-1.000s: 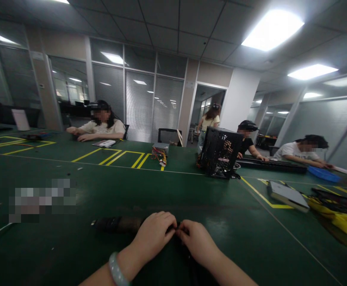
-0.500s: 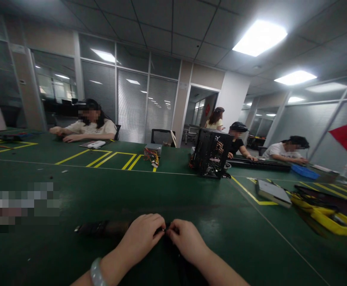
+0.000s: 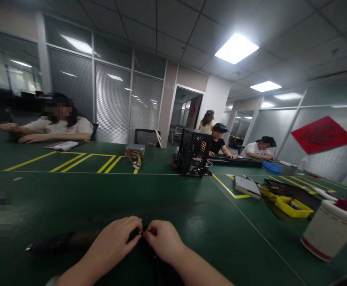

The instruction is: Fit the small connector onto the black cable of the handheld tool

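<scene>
Office, long green table (image 3: 173,198) with yellow tape lines. We see the left hand (image 3: 114,243) and right hand (image 3: 161,242) meeting fingertip to fingertip, both pinched on a small dark part (image 3: 140,231) between them. A dark long object (image 3: 60,241) lies crosswise, running left under the left hand. A white cup (image 3: 328,230) stands well apart to the right; the black computer case (image 3: 193,151) is far back.

Dark green table (image 3: 173,198) with yellow lines (image 3: 72,161); black perforated case (image 3: 193,151); yellow tray (image 3: 292,206); white cup (image 3: 328,228) with red band; red diamond sign (image 3: 322,135); blue tray (image 3: 272,167).
</scene>
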`<control>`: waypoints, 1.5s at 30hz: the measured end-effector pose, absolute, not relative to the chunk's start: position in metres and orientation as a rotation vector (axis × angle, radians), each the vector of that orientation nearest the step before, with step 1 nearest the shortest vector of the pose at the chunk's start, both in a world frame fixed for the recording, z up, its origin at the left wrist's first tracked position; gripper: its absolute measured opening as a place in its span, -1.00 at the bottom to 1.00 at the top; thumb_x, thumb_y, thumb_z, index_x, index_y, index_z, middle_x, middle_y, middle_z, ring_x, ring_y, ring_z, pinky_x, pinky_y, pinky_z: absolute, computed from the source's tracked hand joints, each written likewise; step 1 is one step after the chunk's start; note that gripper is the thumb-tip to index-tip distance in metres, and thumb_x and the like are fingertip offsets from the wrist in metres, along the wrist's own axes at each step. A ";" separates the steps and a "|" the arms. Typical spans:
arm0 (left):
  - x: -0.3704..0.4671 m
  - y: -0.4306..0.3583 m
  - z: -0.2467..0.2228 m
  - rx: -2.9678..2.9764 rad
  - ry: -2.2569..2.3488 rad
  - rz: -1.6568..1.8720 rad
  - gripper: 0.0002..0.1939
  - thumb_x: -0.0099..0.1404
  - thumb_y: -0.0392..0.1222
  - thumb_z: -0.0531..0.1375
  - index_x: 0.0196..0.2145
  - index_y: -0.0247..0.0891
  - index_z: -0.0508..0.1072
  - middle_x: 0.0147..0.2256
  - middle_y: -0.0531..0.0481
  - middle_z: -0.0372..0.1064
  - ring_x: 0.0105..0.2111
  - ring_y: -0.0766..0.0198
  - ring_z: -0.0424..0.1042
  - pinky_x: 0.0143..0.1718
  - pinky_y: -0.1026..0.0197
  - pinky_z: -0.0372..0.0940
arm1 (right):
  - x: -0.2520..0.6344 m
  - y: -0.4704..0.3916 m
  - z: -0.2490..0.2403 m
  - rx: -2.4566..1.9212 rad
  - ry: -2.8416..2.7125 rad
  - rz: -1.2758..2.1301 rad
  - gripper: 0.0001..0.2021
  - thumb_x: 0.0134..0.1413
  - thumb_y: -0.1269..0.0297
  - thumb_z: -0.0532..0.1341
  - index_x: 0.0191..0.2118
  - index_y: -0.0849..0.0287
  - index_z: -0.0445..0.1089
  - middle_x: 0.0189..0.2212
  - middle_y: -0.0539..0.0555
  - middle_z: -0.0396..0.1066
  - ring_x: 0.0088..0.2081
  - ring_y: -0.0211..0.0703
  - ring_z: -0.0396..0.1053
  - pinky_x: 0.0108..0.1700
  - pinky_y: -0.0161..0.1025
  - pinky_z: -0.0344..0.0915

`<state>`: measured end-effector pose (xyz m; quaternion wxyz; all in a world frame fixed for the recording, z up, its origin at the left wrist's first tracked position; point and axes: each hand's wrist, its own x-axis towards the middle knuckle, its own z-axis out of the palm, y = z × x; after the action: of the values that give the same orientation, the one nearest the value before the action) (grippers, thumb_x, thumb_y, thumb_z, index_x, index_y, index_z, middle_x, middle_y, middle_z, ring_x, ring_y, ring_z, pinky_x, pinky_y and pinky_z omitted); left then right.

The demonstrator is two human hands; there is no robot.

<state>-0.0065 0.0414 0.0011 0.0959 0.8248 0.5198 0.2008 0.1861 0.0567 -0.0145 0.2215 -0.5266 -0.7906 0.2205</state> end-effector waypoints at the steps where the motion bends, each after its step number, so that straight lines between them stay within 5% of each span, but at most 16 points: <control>1: -0.006 0.042 0.001 2.440 1.546 0.589 -0.83 0.24 -0.15 0.11 -0.21 -0.08 0.45 -0.09 0.02 0.40 -0.09 0.12 0.37 -0.06 0.10 0.20 | 0.186 0.057 -0.014 -1.455 -2.183 0.609 -0.85 0.12 0.25 0.18 -0.28 0.08 0.52 -0.39 -0.04 0.52 -0.38 -0.27 0.40 -0.39 -0.39 0.13; 21: 0.004 0.042 0.020 2.379 1.649 0.480 -0.87 0.16 -0.27 0.11 -0.34 -0.15 0.43 -0.29 0.05 0.42 -0.28 0.21 0.40 -0.30 0.22 0.14 | 0.185 0.060 -0.025 -1.424 -2.017 0.714 -0.88 0.07 0.26 0.23 -0.33 0.16 0.50 -0.42 -0.01 0.51 -0.41 -0.28 0.41 -0.42 -0.42 0.16; 45: -0.005 0.045 -0.006 2.392 1.555 0.688 -0.78 0.20 -0.20 0.11 -0.20 -0.11 0.46 -0.15 0.00 0.42 -0.12 0.14 0.38 -0.06 0.12 0.19 | 0.188 0.068 -0.033 -1.329 -1.974 0.820 -0.92 0.01 0.29 0.26 -0.38 0.15 0.50 -0.47 -0.03 0.48 -0.46 -0.31 0.36 -0.47 -0.44 0.10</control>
<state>-0.0045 0.0453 -0.0061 0.1030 0.8107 0.5271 0.2332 0.1884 0.0682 -0.0330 0.3072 -0.5026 -0.7462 0.3101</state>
